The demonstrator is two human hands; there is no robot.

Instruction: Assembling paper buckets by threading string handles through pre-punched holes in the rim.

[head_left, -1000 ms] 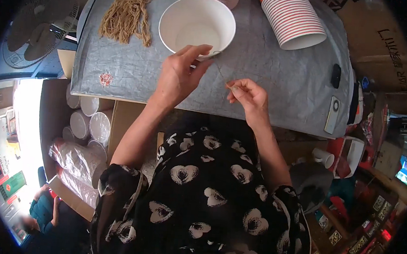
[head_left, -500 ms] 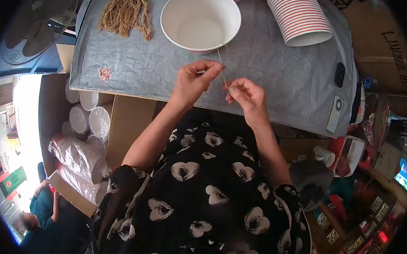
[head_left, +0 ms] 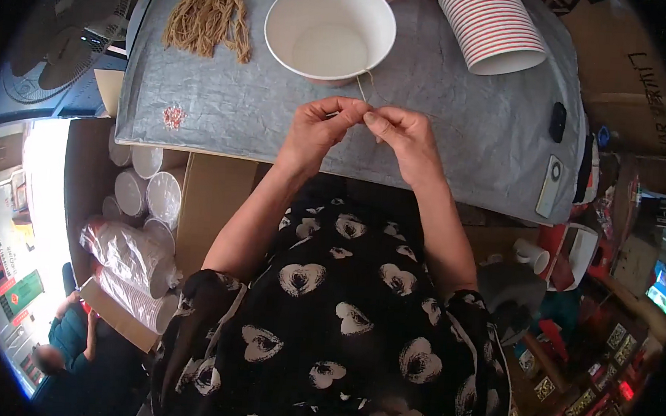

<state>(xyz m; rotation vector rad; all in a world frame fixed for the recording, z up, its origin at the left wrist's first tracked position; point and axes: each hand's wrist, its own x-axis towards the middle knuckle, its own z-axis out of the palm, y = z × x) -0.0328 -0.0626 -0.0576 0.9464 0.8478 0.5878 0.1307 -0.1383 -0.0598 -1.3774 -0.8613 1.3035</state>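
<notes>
A carton (head_left: 622, 100) right of the right hand (head_left: 409, 142) is lettered; string (head_left: 361, 89), its axis pointed forward, is pinched where left hand (head_left: 315, 131) and right meet.

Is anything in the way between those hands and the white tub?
Nothing visible blocks the gap between the left hand, right hand and white tub; only a thin string crosses it, running toward the near rim.
</notes>
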